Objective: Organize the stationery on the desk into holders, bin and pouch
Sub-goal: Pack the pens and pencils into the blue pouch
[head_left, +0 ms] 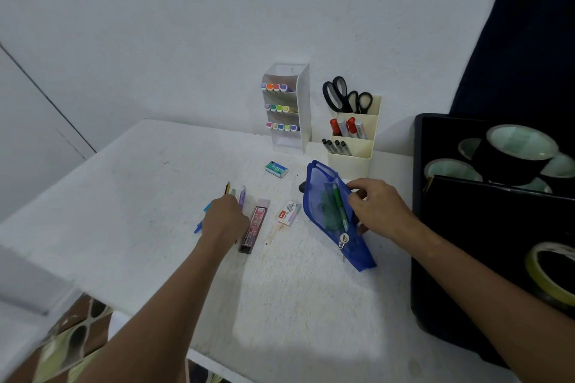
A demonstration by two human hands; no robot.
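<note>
A blue mesh pouch (pixel 323 214) stands tilted on the white desk (pixel 161 227), a green pen (pixel 339 205) inside it. My right hand (pixel 378 210) grips the pouch's upper edge and holds it up. My left hand (pixel 224 221) lies over a cluster of pens (pixel 242 194) at the desk's middle, fingers curled down onto them; whether it holds one is hidden. A dark lead case (pixel 253 225) lies beside that hand. Two small staple boxes, one white (pixel 289 212) and one teal (pixel 276 169), lie loose on the desk.
At the back stand a white tiered holder (pixel 300 109) with coloured markers and a cream holder (pixel 351 162) with scissors, markers and pens. A black bin (pixel 435 227) with tape rolls fills the right side. The desk's front edge is near me.
</note>
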